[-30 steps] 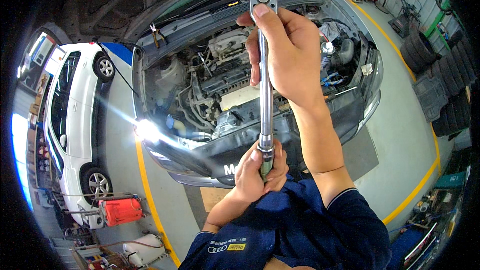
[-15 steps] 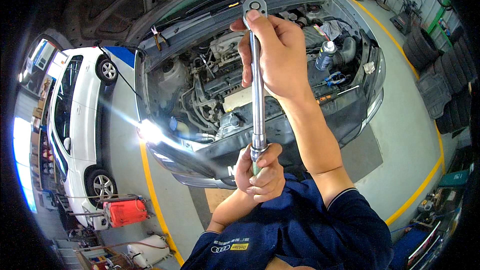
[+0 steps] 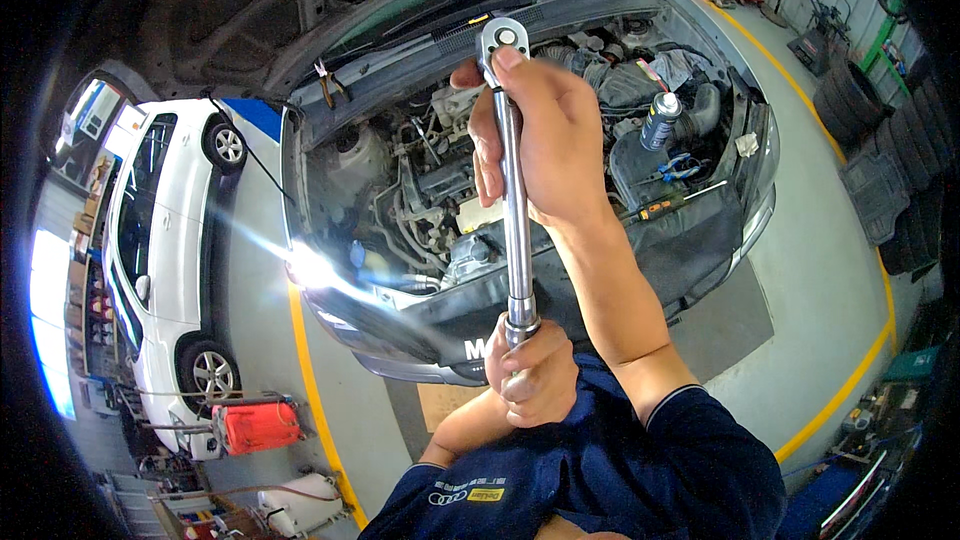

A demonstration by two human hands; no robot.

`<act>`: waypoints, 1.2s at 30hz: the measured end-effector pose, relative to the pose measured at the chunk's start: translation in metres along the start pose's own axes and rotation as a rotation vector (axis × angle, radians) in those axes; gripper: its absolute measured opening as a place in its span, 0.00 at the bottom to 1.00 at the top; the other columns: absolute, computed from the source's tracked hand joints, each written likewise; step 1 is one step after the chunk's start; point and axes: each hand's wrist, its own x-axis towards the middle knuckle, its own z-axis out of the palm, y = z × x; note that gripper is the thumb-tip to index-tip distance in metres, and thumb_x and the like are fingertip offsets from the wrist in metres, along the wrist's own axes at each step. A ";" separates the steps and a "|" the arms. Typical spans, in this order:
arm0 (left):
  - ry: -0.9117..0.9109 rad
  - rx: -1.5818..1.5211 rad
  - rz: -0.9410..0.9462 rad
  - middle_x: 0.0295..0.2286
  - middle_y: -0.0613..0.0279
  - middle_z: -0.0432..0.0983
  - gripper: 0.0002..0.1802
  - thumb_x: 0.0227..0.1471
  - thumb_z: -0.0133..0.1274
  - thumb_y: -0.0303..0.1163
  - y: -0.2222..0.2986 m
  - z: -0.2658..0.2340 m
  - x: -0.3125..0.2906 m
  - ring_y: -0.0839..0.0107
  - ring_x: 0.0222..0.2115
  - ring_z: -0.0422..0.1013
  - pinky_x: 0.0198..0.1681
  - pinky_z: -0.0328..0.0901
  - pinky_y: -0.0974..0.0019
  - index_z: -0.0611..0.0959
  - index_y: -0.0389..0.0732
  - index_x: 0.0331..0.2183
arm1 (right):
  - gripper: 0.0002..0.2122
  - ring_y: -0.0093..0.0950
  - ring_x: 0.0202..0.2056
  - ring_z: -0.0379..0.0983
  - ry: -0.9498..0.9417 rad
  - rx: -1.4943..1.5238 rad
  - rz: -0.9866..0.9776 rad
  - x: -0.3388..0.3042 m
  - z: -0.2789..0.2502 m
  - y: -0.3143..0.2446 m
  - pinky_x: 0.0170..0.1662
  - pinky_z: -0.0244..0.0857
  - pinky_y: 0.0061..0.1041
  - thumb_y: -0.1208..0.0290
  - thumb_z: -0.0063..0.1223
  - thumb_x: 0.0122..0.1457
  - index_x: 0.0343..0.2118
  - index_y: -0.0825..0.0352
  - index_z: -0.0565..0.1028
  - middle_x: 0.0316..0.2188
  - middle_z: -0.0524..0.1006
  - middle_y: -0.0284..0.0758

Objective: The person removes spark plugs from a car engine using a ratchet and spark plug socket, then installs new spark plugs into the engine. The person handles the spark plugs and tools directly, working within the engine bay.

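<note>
A long chrome torque wrench (image 3: pixel 517 230) is held up over the open engine bay, its round ratchet head (image 3: pixel 505 37) pointing away from me. My right hand (image 3: pixel 560 145) is closed at the neck just below that head, thumb against the metal. At the near end, my left hand (image 3: pixel 542 378) wraps around the grip under the collar and hides most of the handle. Beneath the wrench lies the car engine (image 3: pixel 440 180), which the tool and my right arm partly cover.
On the right of the bay stand a spray can (image 3: pixel 661 121), blue-handled pliers (image 3: pixel 682 168) and a screwdriver (image 3: pixel 660 208). Another pair of pliers (image 3: pixel 328 86) rests below the windscreen. A white car (image 3: pixel 165 240) is parked left; stacked tyres (image 3: pixel 905 150) stand right.
My left hand has shifted around the grip, and the green part of the handle no longer shows. The wrench head sits slightly lower in view. My right hand keeps its hold.
</note>
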 end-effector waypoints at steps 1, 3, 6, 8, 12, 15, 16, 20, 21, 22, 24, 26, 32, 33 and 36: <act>-0.007 -0.012 -0.008 0.09 0.66 0.55 0.20 0.68 0.37 0.40 -0.001 0.001 0.000 0.76 0.05 0.51 0.05 0.51 0.69 0.68 0.36 0.29 | 0.22 0.25 0.09 0.67 -0.003 0.010 0.003 0.000 0.001 0.001 0.11 0.62 0.25 0.56 0.48 0.72 0.38 0.77 0.77 0.14 0.72 0.35; -0.014 -0.026 -0.005 0.09 0.66 0.55 0.20 0.69 0.36 0.40 -0.003 0.003 0.001 0.75 0.05 0.51 0.05 0.52 0.69 0.68 0.35 0.28 | 0.22 0.25 0.08 0.67 -0.006 0.029 0.011 0.000 0.003 0.003 0.11 0.62 0.25 0.56 0.47 0.72 0.38 0.77 0.77 0.14 0.72 0.36; -0.032 -0.031 -0.008 0.09 0.66 0.56 0.20 0.69 0.36 0.39 -0.002 0.005 0.000 0.75 0.05 0.51 0.05 0.52 0.70 0.68 0.35 0.28 | 0.22 0.25 0.08 0.67 -0.024 0.049 -0.005 0.000 0.006 0.006 0.10 0.62 0.25 0.56 0.47 0.72 0.38 0.78 0.77 0.14 0.72 0.36; -0.038 -0.035 -0.007 0.08 0.65 0.56 0.21 0.69 0.37 0.41 -0.001 0.006 -0.001 0.75 0.04 0.52 0.05 0.52 0.70 0.68 0.36 0.29 | 0.23 0.22 0.08 0.64 -0.012 0.032 0.000 0.000 0.007 0.009 0.10 0.60 0.24 0.56 0.45 0.72 0.40 0.80 0.74 0.13 0.70 0.33; 0.077 0.119 0.033 0.09 0.64 0.58 0.25 0.71 0.40 0.50 0.004 0.008 -0.007 0.74 0.04 0.53 0.05 0.52 0.71 0.68 0.36 0.32 | 0.23 0.21 0.08 0.62 0.008 -0.001 0.002 0.003 0.005 0.013 0.10 0.60 0.23 0.57 0.44 0.72 0.40 0.81 0.73 0.13 0.68 0.31; 0.429 0.471 0.254 0.12 0.65 0.59 0.31 0.69 0.41 0.59 0.007 0.014 -0.016 0.76 0.07 0.55 0.08 0.52 0.72 0.70 0.36 0.39 | 0.22 0.23 0.08 0.65 0.068 -0.071 0.026 0.007 -0.002 0.013 0.12 0.61 0.24 0.56 0.48 0.72 0.38 0.77 0.77 0.13 0.70 0.34; 0.572 0.617 0.299 0.13 0.67 0.58 0.31 0.68 0.40 0.60 0.008 0.016 -0.019 0.77 0.08 0.55 0.10 0.51 0.72 0.71 0.36 0.42 | 0.22 0.23 0.09 0.65 0.077 -0.116 -0.002 0.009 -0.004 0.013 0.12 0.60 0.23 0.56 0.48 0.71 0.38 0.76 0.77 0.13 0.70 0.33; 0.854 0.933 0.395 0.18 0.68 0.56 0.35 0.68 0.42 0.60 0.015 0.022 -0.029 0.80 0.14 0.51 0.16 0.49 0.73 0.72 0.33 0.51 | 0.21 0.22 0.09 0.65 0.124 -0.224 -0.059 0.011 -0.012 0.016 0.13 0.61 0.24 0.56 0.48 0.71 0.37 0.75 0.77 0.14 0.70 0.33; 0.880 0.978 0.398 0.18 0.68 0.56 0.34 0.68 0.41 0.59 0.016 0.023 -0.031 0.80 0.14 0.51 0.16 0.49 0.73 0.72 0.33 0.51 | 0.20 0.22 0.09 0.65 0.134 -0.244 -0.062 0.012 -0.014 0.018 0.13 0.61 0.24 0.56 0.48 0.71 0.37 0.74 0.77 0.14 0.70 0.33; 0.871 1.010 0.402 0.18 0.68 0.56 0.34 0.69 0.41 0.59 0.017 0.023 -0.032 0.80 0.14 0.51 0.15 0.48 0.73 0.72 0.33 0.51 | 0.20 0.22 0.09 0.65 0.134 -0.240 -0.052 0.012 -0.015 0.020 0.13 0.61 0.24 0.56 0.48 0.71 0.38 0.74 0.77 0.14 0.70 0.32; 0.898 1.035 0.384 0.18 0.69 0.56 0.34 0.69 0.40 0.59 0.020 0.022 -0.032 0.81 0.14 0.51 0.15 0.48 0.73 0.72 0.33 0.50 | 0.20 0.22 0.10 0.64 0.129 -0.222 -0.043 0.013 -0.018 0.025 0.13 0.61 0.24 0.57 0.48 0.71 0.38 0.74 0.76 0.14 0.69 0.32; 0.848 0.992 0.367 0.17 0.70 0.56 0.34 0.69 0.39 0.59 0.023 0.021 -0.031 0.81 0.13 0.50 0.14 0.47 0.74 0.72 0.33 0.50 | 0.20 0.22 0.10 0.64 0.145 -0.207 -0.020 0.015 -0.021 0.030 0.13 0.61 0.24 0.57 0.47 0.72 0.39 0.74 0.76 0.14 0.69 0.31; 0.857 0.822 0.323 0.14 0.74 0.53 0.31 0.70 0.35 0.60 0.037 0.022 -0.030 0.83 0.09 0.46 0.10 0.43 0.75 0.72 0.39 0.47 | 0.19 0.22 0.09 0.63 0.174 -0.153 -0.002 0.022 -0.033 0.046 0.13 0.60 0.25 0.58 0.45 0.73 0.41 0.76 0.75 0.14 0.68 0.31; 0.876 0.835 0.318 0.14 0.74 0.53 0.31 0.70 0.35 0.60 0.040 0.022 -0.030 0.83 0.09 0.46 0.10 0.43 0.75 0.73 0.39 0.47 | 0.20 0.22 0.09 0.62 0.184 -0.158 -0.007 0.023 -0.035 0.048 0.13 0.59 0.25 0.58 0.46 0.73 0.41 0.76 0.74 0.14 0.67 0.31; 0.918 0.849 0.313 0.14 0.74 0.53 0.31 0.71 0.34 0.60 0.047 0.023 -0.029 0.83 0.09 0.46 0.10 0.43 0.75 0.73 0.39 0.47 | 0.21 0.22 0.09 0.61 0.203 -0.149 0.002 0.029 -0.041 0.056 0.13 0.58 0.25 0.57 0.47 0.73 0.42 0.77 0.74 0.14 0.67 0.31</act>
